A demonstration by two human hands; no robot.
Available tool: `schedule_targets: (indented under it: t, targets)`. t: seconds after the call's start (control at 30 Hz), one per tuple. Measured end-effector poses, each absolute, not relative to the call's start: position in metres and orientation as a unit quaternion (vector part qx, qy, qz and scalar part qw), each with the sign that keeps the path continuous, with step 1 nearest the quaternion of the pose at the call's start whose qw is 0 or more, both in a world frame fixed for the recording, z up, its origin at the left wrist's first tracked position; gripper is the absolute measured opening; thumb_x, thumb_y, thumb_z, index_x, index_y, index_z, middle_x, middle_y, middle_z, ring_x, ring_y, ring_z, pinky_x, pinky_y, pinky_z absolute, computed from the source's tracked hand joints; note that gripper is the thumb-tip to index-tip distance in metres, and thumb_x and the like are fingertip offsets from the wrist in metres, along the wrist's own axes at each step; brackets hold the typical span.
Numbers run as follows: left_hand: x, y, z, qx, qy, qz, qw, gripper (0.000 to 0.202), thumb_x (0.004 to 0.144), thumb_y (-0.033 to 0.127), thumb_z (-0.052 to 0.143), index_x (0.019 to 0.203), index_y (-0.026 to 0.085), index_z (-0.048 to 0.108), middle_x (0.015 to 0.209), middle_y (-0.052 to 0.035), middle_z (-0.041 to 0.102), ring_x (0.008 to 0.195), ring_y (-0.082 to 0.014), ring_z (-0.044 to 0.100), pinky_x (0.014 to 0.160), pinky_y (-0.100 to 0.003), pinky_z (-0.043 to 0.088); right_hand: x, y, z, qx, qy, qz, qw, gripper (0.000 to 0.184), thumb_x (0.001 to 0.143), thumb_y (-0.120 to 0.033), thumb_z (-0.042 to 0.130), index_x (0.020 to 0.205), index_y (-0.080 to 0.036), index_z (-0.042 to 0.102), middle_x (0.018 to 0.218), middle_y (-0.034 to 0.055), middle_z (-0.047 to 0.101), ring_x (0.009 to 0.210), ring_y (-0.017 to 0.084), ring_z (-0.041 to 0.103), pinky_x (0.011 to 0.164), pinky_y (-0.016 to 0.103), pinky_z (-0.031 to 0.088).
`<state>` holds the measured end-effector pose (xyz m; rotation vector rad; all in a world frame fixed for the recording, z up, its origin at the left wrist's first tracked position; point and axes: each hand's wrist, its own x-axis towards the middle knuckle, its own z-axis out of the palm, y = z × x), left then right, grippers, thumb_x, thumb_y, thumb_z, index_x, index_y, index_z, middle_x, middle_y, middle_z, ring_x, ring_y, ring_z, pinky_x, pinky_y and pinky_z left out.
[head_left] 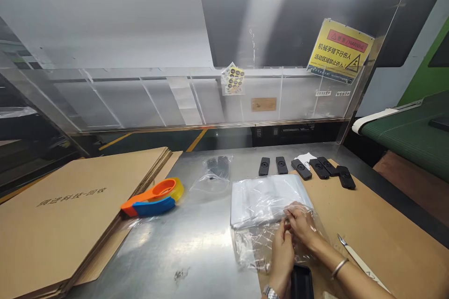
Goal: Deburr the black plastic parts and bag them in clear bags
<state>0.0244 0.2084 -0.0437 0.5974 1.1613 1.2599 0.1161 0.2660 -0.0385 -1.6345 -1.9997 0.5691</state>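
Observation:
A stack of clear plastic bags (261, 198) lies near the middle of the bench, its front part crinkled and spread toward me. Over its right front part, my right hand (300, 222) pinches the thin film of a plastic bag. Just in front of it, my left hand (283, 247) is closed with its fingertips on the same film, close to the right fingers. A black rectangular case (301, 282) sits beside my left wrist at the bottom edge, partly cut off by the frame. Several small black devices (281, 165), each with a round mark, lie in a loose row behind the bags.
Flattened cardboard (77, 205) is stacked at the left, with an orange and blue tape dispenser (152, 198) by its edge. A bagged dark item (219, 168) lies behind. A pale-handled knife (361, 261) rests on a cardboard sheet (396, 233) at right. A green conveyor (407, 128) stands beyond.

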Motion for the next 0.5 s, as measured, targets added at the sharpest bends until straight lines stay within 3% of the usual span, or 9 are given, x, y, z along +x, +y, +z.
schedule_targets:
  t: [0.1,0.27,0.4,0.5]
  targets:
    - [0.033,0.22,-0.046,0.212,0.468,0.584,0.628,0.031,0.072,0.022,0.06,0.103,0.016,0.059,0.098,-0.0091,0.067,0.093,-0.0208,0.062,0.08,-0.03,0.048,0.119,0.254,-0.04,-0.576,-0.721,0.258,0.287,0.022,0.091,-0.034,0.05,0.087,-0.014,0.06,0.087,0.0016,0.063,0.078,0.013,0.06,0.074,0.034,0.049]
    - [0.04,0.22,-0.05,0.147,0.43,0.629,0.631,0.019,0.073,0.025,0.062,0.089,0.016,0.059,0.084,-0.0066,0.068,0.081,-0.0171,0.065,0.075,-0.028,0.05,0.125,0.228,-0.048,-0.567,-0.666,0.332,0.354,0.031,0.088,-0.041,0.052,0.076,-0.014,0.061,0.076,0.0007,0.064,0.072,0.014,0.061,0.068,0.031,0.049]
    - [0.04,0.216,-0.052,0.135,0.438,0.636,0.621,0.022,0.067,0.03,0.07,0.079,0.015,0.061,0.068,-0.0021,0.064,0.061,-0.0141,0.062,0.062,-0.027,0.05,0.129,0.219,-0.05,-0.566,-0.626,0.373,0.386,0.038,0.084,-0.048,0.049,0.076,-0.014,0.063,0.072,0.0044,0.067,0.069,0.018,0.063,0.064,0.031,0.049]
    - [0.038,0.213,-0.052,0.173,0.439,0.63,0.616,0.027,0.064,0.037,0.073,0.072,0.012,0.065,0.065,-0.0034,0.065,0.06,-0.0159,0.061,0.061,-0.028,0.049,0.132,0.216,-0.041,-0.565,-0.62,0.368,0.4,0.038,0.08,-0.049,0.052,0.089,-0.015,0.065,0.081,0.0069,0.068,0.07,0.021,0.062,0.065,0.032,0.047]
